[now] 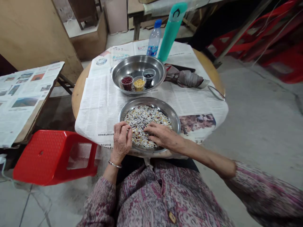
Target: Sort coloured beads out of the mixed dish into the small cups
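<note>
My left hand (121, 140) is at the left rim of a steel basin (178, 124), its fingers curled in towards the thumb. What these fingers hold, if anything, is hidden. In the basin lies a mix of white grains (148, 115) with black, red and yellow beans among them. My right hand (163, 135) reaches over the right side, fingers stretched and apart, the tips touching the mix. Behind it stands a larger steel basin (120, 67) with three clear cups: red beans (127, 80), yellow beans (139, 83) and black beans (149, 76).
Newspaper (94, 104) covers the round table. At its back stand a water bottle (154, 39) and a tall teal container (172, 33). A grey folded umbrella-like bundle (187, 78) lies to the right. A red stool (47, 157) and a newspaper-covered side table (26, 94) are on the left.
</note>
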`<action>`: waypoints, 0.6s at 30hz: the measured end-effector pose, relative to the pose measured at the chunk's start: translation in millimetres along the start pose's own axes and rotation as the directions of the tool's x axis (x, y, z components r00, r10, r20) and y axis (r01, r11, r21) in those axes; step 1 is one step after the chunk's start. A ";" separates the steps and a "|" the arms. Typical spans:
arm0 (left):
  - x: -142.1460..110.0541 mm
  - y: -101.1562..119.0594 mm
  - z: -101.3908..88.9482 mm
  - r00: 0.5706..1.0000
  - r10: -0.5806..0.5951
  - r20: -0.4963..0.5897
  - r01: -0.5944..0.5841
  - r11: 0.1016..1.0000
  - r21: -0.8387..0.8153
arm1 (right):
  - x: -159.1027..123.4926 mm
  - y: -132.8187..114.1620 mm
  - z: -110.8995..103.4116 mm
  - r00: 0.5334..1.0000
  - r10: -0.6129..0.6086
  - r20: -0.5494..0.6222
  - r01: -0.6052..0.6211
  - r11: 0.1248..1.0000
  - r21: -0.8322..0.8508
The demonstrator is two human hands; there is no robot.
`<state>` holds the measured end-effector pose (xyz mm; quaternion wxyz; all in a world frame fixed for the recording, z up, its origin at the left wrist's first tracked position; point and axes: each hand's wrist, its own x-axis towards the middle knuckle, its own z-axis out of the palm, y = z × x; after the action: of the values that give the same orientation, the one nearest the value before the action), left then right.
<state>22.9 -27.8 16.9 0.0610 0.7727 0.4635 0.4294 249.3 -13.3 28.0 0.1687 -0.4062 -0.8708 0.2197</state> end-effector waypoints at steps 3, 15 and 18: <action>-0.3 -0.3 0.0 1.000 -0.004 0.003 0.004 1.000 0.001 | 16.2 -6.8 6.6 0.999 -0.018 -0.027 0.020 0.996 0.082; -0.9 -1.5 1.7 1.000 0.007 -0.016 -0.007 1.000 0.010 | 28.5 -8.8 0.9 0.991 -0.120 0.066 0.133 0.960 -0.247; -1.0 -2.0 1.7 1.000 0.005 -0.008 -0.005 1.000 0.009 | 27.2 5.0 -8.0 0.993 0.011 -0.113 -0.044 0.958 -0.285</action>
<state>22.5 -26.9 14.3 0.0548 0.7723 0.4638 0.4307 239.6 12.8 35.3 0.1529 -0.4500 -0.8770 0.0706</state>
